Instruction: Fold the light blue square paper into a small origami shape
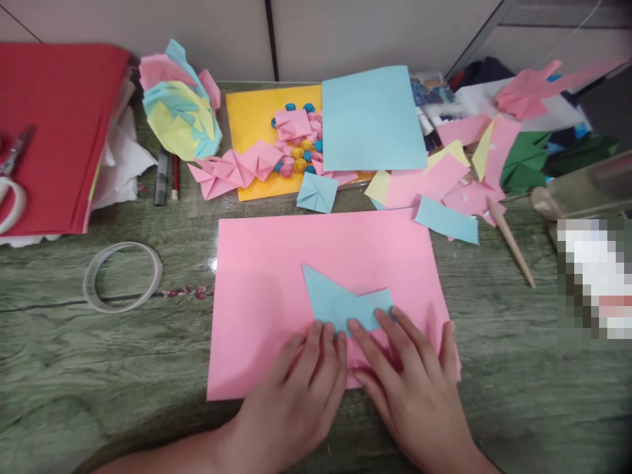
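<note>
A folded piece of light blue paper (pixel 340 303) lies on a large pink sheet (pixel 261 263), with a pointed corner up at its left. Bent and close together, the fingers of my left hand (pixel 301 388) press on the lower left edge of the blue paper; the thumb is hidden. My right hand (pixel 415 368) lies with its fingers spread, several fingertips touching the paper's lower right part. The paper's near edge is partly covered by my fingers.
Left are a tape roll (pixel 89 283), scissors (pixel 17 158) on red sheets (pixel 64 131), and a marker (pixel 160 178). Behind stand a folded paper flower (pixel 182 118), blue sheet (pixel 372 118), yellow sheet (pixel 251 125) and small blue fold (pixel 317 193). A wooden stick (pixel 513 247) lies right.
</note>
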`<act>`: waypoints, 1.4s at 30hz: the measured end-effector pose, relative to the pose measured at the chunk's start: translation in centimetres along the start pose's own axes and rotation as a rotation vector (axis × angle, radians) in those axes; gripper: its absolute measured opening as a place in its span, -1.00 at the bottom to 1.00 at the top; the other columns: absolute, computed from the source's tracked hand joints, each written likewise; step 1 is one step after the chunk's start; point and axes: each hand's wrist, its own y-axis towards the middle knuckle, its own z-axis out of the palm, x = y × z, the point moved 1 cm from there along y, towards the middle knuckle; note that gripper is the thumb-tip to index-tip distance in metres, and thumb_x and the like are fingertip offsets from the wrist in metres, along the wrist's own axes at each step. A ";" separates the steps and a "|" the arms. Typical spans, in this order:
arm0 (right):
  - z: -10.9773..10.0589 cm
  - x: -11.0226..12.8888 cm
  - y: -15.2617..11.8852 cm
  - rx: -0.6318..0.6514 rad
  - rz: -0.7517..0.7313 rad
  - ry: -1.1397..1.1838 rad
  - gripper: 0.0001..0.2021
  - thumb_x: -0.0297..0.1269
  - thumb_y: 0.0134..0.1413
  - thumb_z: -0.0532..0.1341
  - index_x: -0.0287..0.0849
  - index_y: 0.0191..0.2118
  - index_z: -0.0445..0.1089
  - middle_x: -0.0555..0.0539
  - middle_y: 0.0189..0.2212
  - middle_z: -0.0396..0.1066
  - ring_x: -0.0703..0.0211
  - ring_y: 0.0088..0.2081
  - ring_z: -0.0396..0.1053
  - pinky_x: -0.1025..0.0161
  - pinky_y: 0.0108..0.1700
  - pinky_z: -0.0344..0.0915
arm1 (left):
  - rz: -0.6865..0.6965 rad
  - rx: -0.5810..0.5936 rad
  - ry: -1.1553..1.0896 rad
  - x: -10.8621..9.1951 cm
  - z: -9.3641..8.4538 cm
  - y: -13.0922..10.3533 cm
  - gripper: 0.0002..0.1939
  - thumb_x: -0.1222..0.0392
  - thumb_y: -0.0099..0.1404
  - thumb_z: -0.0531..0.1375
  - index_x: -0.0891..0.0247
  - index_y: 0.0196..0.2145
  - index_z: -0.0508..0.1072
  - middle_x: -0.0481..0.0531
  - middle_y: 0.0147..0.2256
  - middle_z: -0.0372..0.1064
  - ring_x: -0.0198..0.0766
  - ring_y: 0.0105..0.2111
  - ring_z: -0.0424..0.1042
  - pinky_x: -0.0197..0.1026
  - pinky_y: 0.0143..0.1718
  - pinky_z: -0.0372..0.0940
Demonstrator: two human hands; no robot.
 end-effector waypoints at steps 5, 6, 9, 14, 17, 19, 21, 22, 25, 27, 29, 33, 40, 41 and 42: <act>0.0 0.0 -0.2 0.001 0.012 -0.002 -0.61 0.00 0.05 0.03 0.11 0.01 0.24 -0.09 -0.05 0.30 -0.03 0.03 0.16 -0.29 0.09 -0.21 | 0.013 -0.088 -0.291 2.5 0.4 1.2 -0.72 0.33 0.22 0.01 0.36 -0.11 0.35 0.09 -0.21 0.38 -0.19 -0.21 0.28 -0.12 -0.22 0.17; 0.0 0.0 -0.2 0.004 0.003 -0.008 -0.61 -0.01 0.05 0.04 0.10 0.01 0.24 -0.10 -0.06 0.30 -0.04 0.03 0.16 -0.29 0.08 -0.21 | 0.000 -0.114 -0.357 3.0 0.5 1.5 -0.75 0.33 0.22 0.03 0.34 -0.15 0.36 0.07 -0.26 0.39 -0.23 -0.26 0.28 -0.15 -0.26 0.18; 0.0 0.0 -0.1 0.015 -0.019 -0.026 -0.61 -0.02 0.06 0.04 0.08 0.02 0.23 -0.12 -0.05 0.29 -0.06 0.04 0.14 -0.31 0.07 -0.21 | -0.026 -0.159 -0.461 3.9 0.8 2.1 -0.80 0.33 0.23 0.03 0.31 -0.20 0.37 0.04 -0.35 0.39 -0.28 -0.33 0.27 -0.19 -0.31 0.19; 0.0 -0.1 -0.2 0.022 -0.024 -0.029 -0.61 -0.03 0.06 0.03 0.07 0.03 0.22 -0.12 -0.04 0.28 -0.06 0.05 0.11 -0.31 0.08 -0.24 | -0.013 -0.164 -0.445 4.0 1.0 2.1 -0.78 0.32 0.24 0.04 0.34 -0.16 0.35 0.09 -0.17 0.36 -0.21 -0.12 0.24 -0.15 -0.16 0.17; 0.0 -0.1 -0.3 0.027 -0.028 -0.029 -0.60 -0.03 0.07 0.02 0.07 0.05 0.20 -0.12 -0.03 0.27 -0.06 0.06 0.10 -0.30 0.08 -0.24 | -0.012 -0.125 -0.393 4.3 1.0 1.9 -0.76 0.28 0.24 0.05 0.26 -0.13 0.35 0.04 -0.11 0.34 -0.21 -0.05 0.21 -0.13 -0.11 0.14; -0.1 -0.1 -0.3 0.026 -0.033 -0.029 -0.59 -0.03 0.08 0.01 0.06 0.06 0.18 -0.12 -0.03 0.27 -0.06 0.07 0.09 -0.30 0.08 -0.25 | -0.049 -0.103 -0.364 4.6 1.1 2.0 -0.76 0.22 0.22 0.08 0.13 -0.13 0.36 -0.04 -0.06 0.31 -0.18 0.02 0.15 -0.08 -0.05 0.10; -0.1 -0.1 -0.4 0.032 -0.035 -0.028 -0.58 -0.03 0.08 0.01 0.05 0.07 0.17 -0.13 -0.01 0.26 -0.05 0.08 0.08 -0.29 0.08 -0.26 | -0.094 -0.096 -0.356 5.0 1.1 2.1 -0.78 0.15 0.19 0.12 0.01 -0.18 0.38 -0.09 -0.01 0.26 -0.14 0.09 0.05 0.01 0.03 0.01; -0.1 -0.1 -0.4 0.038 -0.034 -0.028 -0.58 -0.03 0.08 0.01 0.05 0.07 0.16 -0.13 -0.01 0.26 -0.06 0.08 0.07 -0.29 0.08 -0.27 | -0.110 -0.090 -0.362 5.2 1.0 2.2 -0.79 0.12 0.17 0.13 -0.01 -0.20 0.39 -0.10 0.02 0.22 -0.11 0.12 -0.01 0.06 0.07 -0.05; -0.1 -0.1 -0.5 0.052 -0.029 -0.028 -0.56 -0.02 0.08 0.00 0.06 0.09 0.14 -0.13 0.01 0.24 -0.06 0.09 0.06 -0.29 0.08 -0.27 | -0.126 -0.035 -0.400 5.6 0.7 2.6 -0.79 0.07 0.14 0.14 -0.04 -0.22 0.41 -0.11 0.10 0.09 -0.06 0.17 -0.14 0.15 0.12 -0.19; 0.0 -0.1 -0.5 0.054 -0.030 -0.028 -0.56 -0.02 0.08 0.01 0.06 0.09 0.13 -0.13 0.01 0.24 -0.06 0.09 0.06 -0.29 0.08 -0.27 | -0.128 -0.002 -0.416 5.7 0.6 2.7 -0.77 0.04 0.14 0.13 -0.06 -0.20 0.40 -0.12 0.12 0.04 -0.04 0.18 -0.19 0.19 0.13 -0.23; 0.0 -0.1 -0.5 0.050 -0.031 -0.028 -0.56 -0.02 0.07 0.01 0.06 0.09 0.13 -0.13 0.01 0.24 -0.06 0.09 0.06 -0.29 0.09 -0.27 | -0.130 -0.003 -0.420 5.8 0.5 2.8 -0.76 0.03 0.14 0.13 -0.07 -0.19 0.40 -0.12 0.13 0.03 -0.03 0.18 -0.21 0.21 0.12 -0.25; 0.0 -0.1 -0.5 0.047 -0.023 -0.026 -0.56 -0.02 0.07 0.01 0.05 0.08 0.15 -0.13 0.01 0.24 -0.06 0.10 0.06 -0.28 0.09 -0.27 | -0.120 -0.009 -0.409 5.7 0.4 2.7 -0.75 0.02 0.13 0.14 -0.04 -0.19 0.40 -0.11 0.12 0.05 -0.02 0.18 -0.21 0.23 0.13 -0.28; -0.7 0.7 -0.8 0.053 -0.015 -0.010 -0.56 -0.05 0.08 0.01 0.05 0.09 0.13 -0.16 0.08 0.12 -0.14 0.12 -0.03 -0.35 0.05 -0.27 | -0.111 -0.013 -0.373 5.5 0.5 2.6 -0.74 0.02 0.13 0.14 -0.05 -0.17 0.38 -0.14 0.13 0.04 -0.03 0.19 -0.23 0.23 0.14 -0.34; -0.8 0.8 -0.9 0.039 -0.009 0.004 -0.58 -0.06 0.07 0.02 0.04 0.08 0.16 -0.17 0.08 0.10 -0.16 0.12 -0.04 -0.35 0.05 -0.25 | -0.115 -0.011 -0.374 5.5 0.6 2.6 -0.73 0.02 0.13 0.14 -0.05 -0.17 0.38 -0.13 0.13 0.03 -0.03 0.19 -0.23 0.23 0.14 -0.33; -1.0 1.0 -0.9 0.020 -0.001 0.022 -0.59 -0.07 0.06 0.03 0.03 0.05 0.19 -0.17 0.07 0.10 -0.17 0.11 -0.03 -0.34 0.05 -0.22 | -0.118 -0.011 -0.376 5.5 0.6 2.5 -0.73 0.02 0.13 0.14 -0.05 -0.17 0.38 -0.13 0.13 0.03 -0.03 0.19 -0.24 0.23 0.13 -0.33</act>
